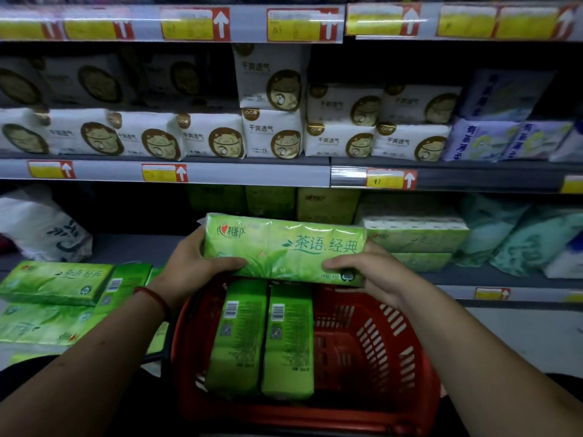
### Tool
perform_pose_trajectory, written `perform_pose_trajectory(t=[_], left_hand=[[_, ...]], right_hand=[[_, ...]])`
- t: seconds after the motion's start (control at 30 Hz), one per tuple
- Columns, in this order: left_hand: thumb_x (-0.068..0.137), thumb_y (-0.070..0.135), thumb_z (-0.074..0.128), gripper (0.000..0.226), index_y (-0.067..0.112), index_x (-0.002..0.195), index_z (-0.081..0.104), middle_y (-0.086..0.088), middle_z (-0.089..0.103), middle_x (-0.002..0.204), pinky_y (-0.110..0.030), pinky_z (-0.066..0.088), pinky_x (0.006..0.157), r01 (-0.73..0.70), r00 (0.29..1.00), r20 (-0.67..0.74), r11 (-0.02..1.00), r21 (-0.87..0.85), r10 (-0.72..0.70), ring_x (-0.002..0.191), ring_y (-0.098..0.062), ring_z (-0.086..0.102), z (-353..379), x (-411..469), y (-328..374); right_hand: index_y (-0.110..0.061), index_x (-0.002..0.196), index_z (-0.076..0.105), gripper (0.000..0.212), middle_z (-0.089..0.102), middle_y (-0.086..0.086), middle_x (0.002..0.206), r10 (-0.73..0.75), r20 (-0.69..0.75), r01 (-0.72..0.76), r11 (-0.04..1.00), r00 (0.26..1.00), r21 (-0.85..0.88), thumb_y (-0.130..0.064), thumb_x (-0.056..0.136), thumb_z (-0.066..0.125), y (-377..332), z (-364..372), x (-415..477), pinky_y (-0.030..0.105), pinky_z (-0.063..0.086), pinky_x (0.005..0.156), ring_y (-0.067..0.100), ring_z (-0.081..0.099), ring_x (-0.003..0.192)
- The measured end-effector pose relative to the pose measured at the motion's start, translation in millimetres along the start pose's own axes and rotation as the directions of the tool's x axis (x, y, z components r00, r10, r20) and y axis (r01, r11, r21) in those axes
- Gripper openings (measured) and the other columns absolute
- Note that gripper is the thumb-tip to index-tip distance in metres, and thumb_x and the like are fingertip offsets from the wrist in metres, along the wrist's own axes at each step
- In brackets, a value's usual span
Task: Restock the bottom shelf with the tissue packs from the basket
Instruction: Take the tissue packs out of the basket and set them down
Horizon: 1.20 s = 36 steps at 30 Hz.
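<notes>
I hold a green tissue pack (284, 247) level above the red basket (378, 335), in front of the bottom shelf (135, 247). My left hand (195, 266) grips its left end, thumb along the front face. My right hand (366, 272) grips its right end in the same way. Two more green packs (262, 335) stand on end inside the basket, barcodes up. Green packs (53, 282) are stacked at the left, beside the basket; what they rest on is hidden. On the shelf to the right sit similar green packs (416, 238).
Yellow-green packs (271, 203) stand at the back of the bottom shelf. A white bag (41, 228) lies at its left end, teal packs (517, 238) at the right. White packs with cat pictures (271, 134) fill the shelf above. Price rails edge each shelf.
</notes>
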<state>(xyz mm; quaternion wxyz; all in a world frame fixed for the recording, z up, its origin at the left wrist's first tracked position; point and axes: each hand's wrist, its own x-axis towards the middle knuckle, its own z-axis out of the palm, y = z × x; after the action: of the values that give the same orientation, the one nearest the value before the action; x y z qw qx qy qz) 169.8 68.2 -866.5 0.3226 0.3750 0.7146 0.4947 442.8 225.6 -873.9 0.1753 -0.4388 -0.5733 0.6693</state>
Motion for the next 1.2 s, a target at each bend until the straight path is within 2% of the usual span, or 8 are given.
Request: perform_pose_trajectory(t=[0.07,0.23,0.37,0.53,0.67,0.83,1.07,1.2], left_hand=[[0.071,0.007,0.089,0.057,0.018,0.12,0.065,0.002,0.079,0.108,-0.033,0.061,0.082,-0.033,0.998,0.049,0.999,0.031,0.031,0.097,-0.016,0.076,4.4,7.3,6.9],[0.074,0.002,0.086,0.054,0.016,0.122,0.066,0.018,0.077,0.106,-0.018,0.059,0.08,-0.109,0.979,0.182,0.989,0.096,0.09,0.095,-0.002,0.073,35.1,23.6,19.4],[0.076,0.005,0.087,0.057,0.014,0.128,0.065,0.007,0.077,0.116,-0.034,0.057,0.098,-0.122,0.967,0.236,0.989,0.078,0.101,0.107,-0.009,0.072,75.4,35.4,19.9],[0.078,0.003,0.085,0.06,0.019,0.131,0.063,0.002,0.075,0.121,-0.05,0.054,0.103,-0.149,0.959,0.245,0.989,0.003,0.144,0.112,-0.019,0.072,132.5,46.8,22.0],[0.08,-0.008,0.079,0.064,0.023,0.132,0.059,-0.003,0.074,0.122,-0.046,0.055,0.102,-0.157,0.965,0.201,0.984,-0.08,0.17,0.111,-0.019,0.072,180.9,52.3,31.7],[0.08,0.0,0.083,0.054,0.031,0.119,0.063,0.01,0.074,0.116,-0.039,0.054,0.104,-0.194,0.971,0.131,0.978,-0.076,0.202,0.113,-0.01,0.069,238.6,72.7,38.1],[0.082,0.012,0.084,0.069,0.018,0.144,0.054,0.002,0.067,0.134,-0.043,0.049,0.11,-0.175,0.983,0.051,0.984,0.007,0.175,0.129,-0.016,0.059,309.6,101.2,29.8],[0.082,0.017,0.085,0.066,0.024,0.141,0.057,0.007,0.071,0.122,-0.043,0.055,0.102,-0.159,0.987,0.021,0.985,0.073,0.158,0.116,-0.014,0.066,324.6,106.2,20.7]], right_hand=[[-0.016,0.133,0.057,0.075,0.076,0.002,0.118,-0.06,-0.045,0.058,0.997,0.997,-0.041,0.0,0.067,0.089,-2.6,-13.2,-3.1,0.048,0.052,0.106,0.021,0.072,0.111],[-0.02,0.131,0.052,0.086,0.075,0.004,0.115,-0.129,-0.155,0.115,0.989,0.979,-0.097,-0.005,0.056,0.092,-5.5,-55.3,-6.5,0.051,0.056,0.099,0.024,0.072,0.108],[-0.018,0.135,0.047,0.086,0.074,0.005,0.116,-0.139,-0.22,0.1,0.979,0.966,-0.177,0.01,0.064,0.088,-4.3,-98.4,-13.4,0.048,0.056,0.098,0.022,0.07,0.108],[-0.023,0.139,0.041,0.096,0.07,0.005,0.117,-0.146,-0.313,0.087,0.977,0.939,-0.194,0.013,0.063,0.087,3.8,-145.5,-19.9,0.045,0.058,0.095,0.022,0.067,0.11],[-0.024,0.144,0.038,0.102,0.068,0.003,0.118,-0.188,-0.402,0.131,0.977,0.896,-0.165,0.016,0.064,0.085,12.4,-178.2,-19.0,0.042,0.058,0.093,0.02,0.066,0.11],[-0.02,0.14,0.044,0.096,0.066,0.0,0.11,-0.195,-0.529,0.165,0.981,0.826,-0.105,0.025,0.062,0.079,18.2,-216.0,-4.6,0.031,0.056,0.076,0.017,0.064,0.104],[-0.02,0.151,0.036,0.105,0.057,0.004,0.137,-0.095,-0.586,0.07,0.995,0.805,-0.065,0.016,0.065,0.084,45.6,-270.5,33.3,0.041,0.051,0.1,0.029,0.051,0.129],[-0.018,0.15,0.038,0.102,0.06,0.004,0.133,-0.105,-0.604,0.051,0.993,0.79,-0.106,0.015,0.066,0.085,59.3,-283.3,48.4,0.038,0.051,0.098,0.028,0.056,0.123]])
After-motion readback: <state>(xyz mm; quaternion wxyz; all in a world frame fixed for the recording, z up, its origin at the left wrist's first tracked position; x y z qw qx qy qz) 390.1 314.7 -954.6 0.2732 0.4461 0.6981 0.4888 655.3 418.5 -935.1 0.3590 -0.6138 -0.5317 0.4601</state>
